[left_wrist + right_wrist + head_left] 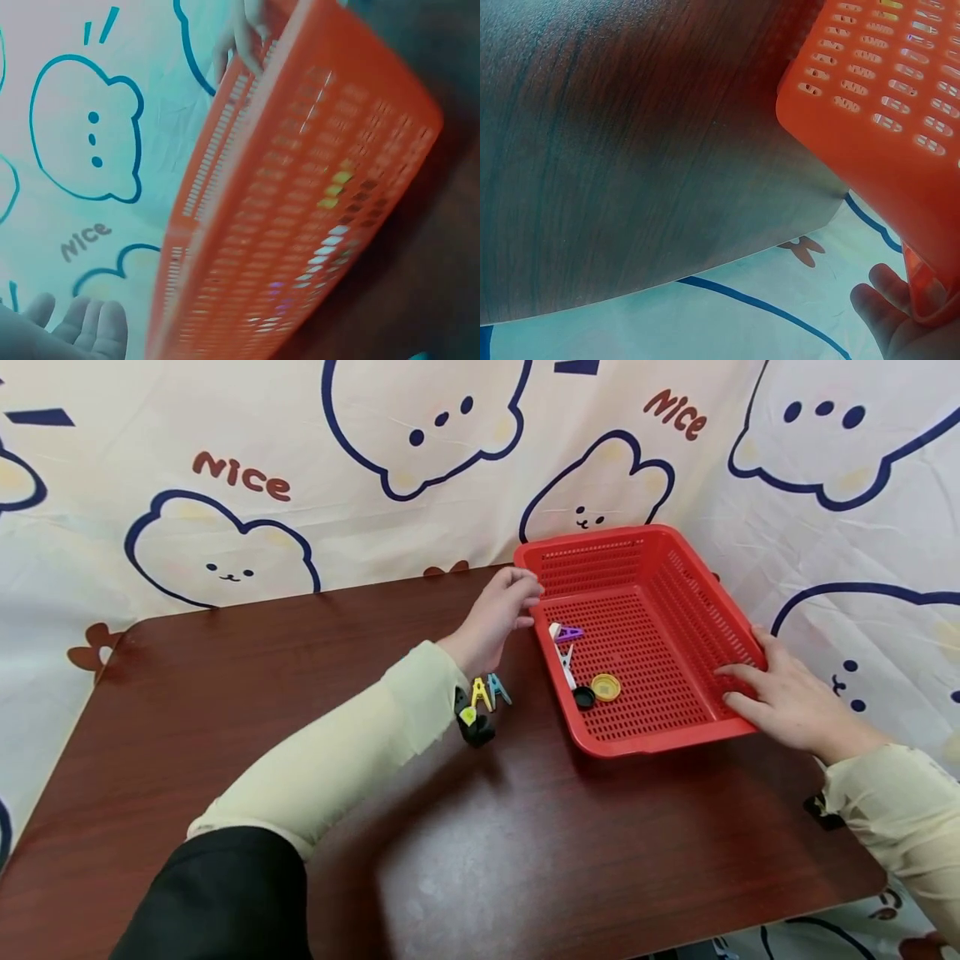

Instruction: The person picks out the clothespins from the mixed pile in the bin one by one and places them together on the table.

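Observation:
My right hand (798,693) grips the right rim of a red plastic basket (697,652), with some fingers reaching over to the inside. In the right wrist view its fingertips (885,296) show against the rim. My left hand (495,614) hovers by the basket's left rim, fingers loosely bent and holding nothing. The left wrist view shows those fingers (90,326) apart from the basket wall. Inside the basket, along its left side, lie a purple clothespin (570,633), a white clothespin (567,668), a black cap (583,697) and a yellow cap (606,687).
A yellow clothespin (481,693) and a blue clothespin (498,688) are on the brown table (337,668), beside my left wrist. Cloth with cartoon bears (420,435) hangs behind the table and to its right. The table's front right corner is near my right forearm.

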Demonstrator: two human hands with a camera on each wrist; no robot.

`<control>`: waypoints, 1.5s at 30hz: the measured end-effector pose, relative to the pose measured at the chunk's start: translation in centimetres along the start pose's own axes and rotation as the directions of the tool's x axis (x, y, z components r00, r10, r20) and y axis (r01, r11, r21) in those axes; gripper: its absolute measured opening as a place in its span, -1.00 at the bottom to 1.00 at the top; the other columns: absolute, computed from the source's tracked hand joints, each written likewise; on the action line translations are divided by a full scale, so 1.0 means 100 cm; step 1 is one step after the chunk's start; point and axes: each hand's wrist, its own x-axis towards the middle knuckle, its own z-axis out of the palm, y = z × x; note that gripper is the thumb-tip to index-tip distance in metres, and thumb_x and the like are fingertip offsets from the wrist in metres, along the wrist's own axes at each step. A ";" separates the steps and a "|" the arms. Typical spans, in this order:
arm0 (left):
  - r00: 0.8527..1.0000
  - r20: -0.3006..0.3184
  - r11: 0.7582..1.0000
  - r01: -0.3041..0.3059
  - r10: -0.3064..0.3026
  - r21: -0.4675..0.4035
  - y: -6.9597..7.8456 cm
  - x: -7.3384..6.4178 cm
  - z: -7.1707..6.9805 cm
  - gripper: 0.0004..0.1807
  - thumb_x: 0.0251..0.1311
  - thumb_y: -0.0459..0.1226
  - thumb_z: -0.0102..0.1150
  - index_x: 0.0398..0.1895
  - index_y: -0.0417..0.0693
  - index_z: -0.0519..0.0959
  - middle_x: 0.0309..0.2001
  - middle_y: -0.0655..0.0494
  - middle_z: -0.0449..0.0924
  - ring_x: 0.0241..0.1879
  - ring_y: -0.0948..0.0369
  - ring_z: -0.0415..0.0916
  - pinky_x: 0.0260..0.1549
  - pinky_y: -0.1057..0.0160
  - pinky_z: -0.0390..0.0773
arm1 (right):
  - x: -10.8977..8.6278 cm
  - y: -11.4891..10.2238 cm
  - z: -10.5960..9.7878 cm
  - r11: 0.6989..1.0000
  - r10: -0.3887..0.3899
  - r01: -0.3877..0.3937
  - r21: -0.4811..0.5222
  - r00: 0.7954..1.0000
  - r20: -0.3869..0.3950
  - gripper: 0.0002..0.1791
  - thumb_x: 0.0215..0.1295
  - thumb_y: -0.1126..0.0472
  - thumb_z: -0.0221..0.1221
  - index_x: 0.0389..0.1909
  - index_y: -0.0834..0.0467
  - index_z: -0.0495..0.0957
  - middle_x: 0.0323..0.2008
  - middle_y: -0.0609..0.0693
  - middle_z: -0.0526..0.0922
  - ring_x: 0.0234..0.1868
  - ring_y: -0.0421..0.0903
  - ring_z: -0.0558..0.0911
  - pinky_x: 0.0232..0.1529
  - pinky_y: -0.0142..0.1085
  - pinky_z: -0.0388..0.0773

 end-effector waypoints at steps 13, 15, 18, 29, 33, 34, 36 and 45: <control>0.991 0.130 0.984 -0.011 -0.012 0.178 0.044 0.048 0.019 -0.71 0.53 -0.15 0.09 0.15 -0.06 0.36 0.28 0.00 0.48 0.15 0.11 0.54 0.09 0.22 0.58 | 0.000 -0.001 -0.002 1.000 0.009 -0.009 0.013 1.000 0.007 -0.47 0.42 0.09 0.16 0.29 0.32 0.51 0.53 0.46 -0.16 0.33 0.51 0.13 0.09 0.46 0.32; 0.989 0.147 0.980 -0.004 -0.026 0.199 0.050 0.054 0.026 -0.66 0.52 -0.12 0.11 0.19 -0.06 0.37 0.27 0.01 0.51 0.13 0.13 0.56 0.07 0.22 0.59 | 0.000 -0.001 -0.001 1.000 0.005 -0.005 0.012 1.000 -0.001 -0.47 0.42 0.09 0.16 0.29 0.32 0.51 0.53 0.47 -0.15 0.34 0.52 0.13 0.09 0.46 0.32; 0.980 0.190 0.967 0.014 -0.064 0.253 0.055 0.063 0.037 -0.65 0.50 -0.12 0.15 0.20 -0.03 0.39 0.18 0.02 0.56 0.09 0.14 0.59 0.04 0.23 0.62 | 0.001 0.000 0.001 1.000 0.008 -0.008 0.009 1.000 -0.006 -0.47 0.42 0.08 0.16 0.29 0.32 0.51 0.53 0.46 -0.14 0.34 0.51 0.13 0.09 0.46 0.32; 0.941 0.303 0.814 -0.056 -0.151 0.579 0.059 0.087 0.064 -0.68 0.47 -0.14 0.17 0.12 -0.04 0.35 0.07 0.04 0.52 -0.01 0.19 0.54 -0.07 0.34 0.59 | 0.001 -0.002 -0.001 0.998 0.034 -0.034 0.046 0.999 0.004 -0.42 0.34 0.10 0.25 0.32 0.28 0.51 0.55 0.40 -0.16 0.36 0.46 0.14 0.08 0.43 0.38; 0.936 0.315 0.736 -0.101 -0.157 0.669 0.058 0.094 0.069 -0.71 0.47 -0.17 0.16 0.09 -0.05 0.37 0.06 0.05 0.49 -0.04 0.19 0.48 -0.11 0.33 0.57 | 0.000 0.000 -0.001 0.999 0.024 -0.024 0.035 1.000 -0.007 -0.43 0.35 0.10 0.22 0.31 0.29 0.51 0.55 0.42 -0.15 0.35 0.47 0.16 0.08 0.43 0.38; 0.933 0.324 0.718 -0.116 -0.159 0.687 0.057 0.095 0.070 -0.72 0.47 -0.17 0.15 0.09 -0.06 0.38 0.05 0.05 0.49 -0.04 0.18 0.48 -0.12 0.34 0.56 | 0.000 0.000 0.000 0.999 0.018 -0.018 0.031 1.000 -0.008 -0.44 0.36 0.09 0.22 0.30 0.30 0.51 0.54 0.43 -0.14 0.34 0.48 0.16 0.07 0.43 0.38; 0.927 0.335 0.696 -0.129 -0.168 0.707 0.053 0.097 0.071 -0.73 0.47 -0.19 0.16 0.08 -0.08 0.39 0.02 0.04 0.49 -0.07 0.19 0.48 -0.15 0.34 0.57 | 0.001 0.000 -0.001 0.999 0.015 -0.014 0.029 1.000 -0.009 -0.44 0.36 0.09 0.23 0.30 0.29 0.52 0.54 0.43 -0.14 0.34 0.47 0.16 0.06 0.42 0.39; 0.899 0.402 0.523 -0.261 -0.175 0.811 0.029 0.110 0.081 -0.78 0.44 -0.20 0.23 -0.03 -0.10 0.46 -0.12 0.06 0.51 -0.16 0.21 0.43 -0.18 0.31 0.48 | 0.000 -0.002 -0.002 1.000 0.026 -0.026 0.007 1.000 0.001 -0.42 0.36 0.08 0.24 0.31 0.30 0.50 0.53 0.45 -0.13 0.33 0.49 0.16 0.05 0.43 0.41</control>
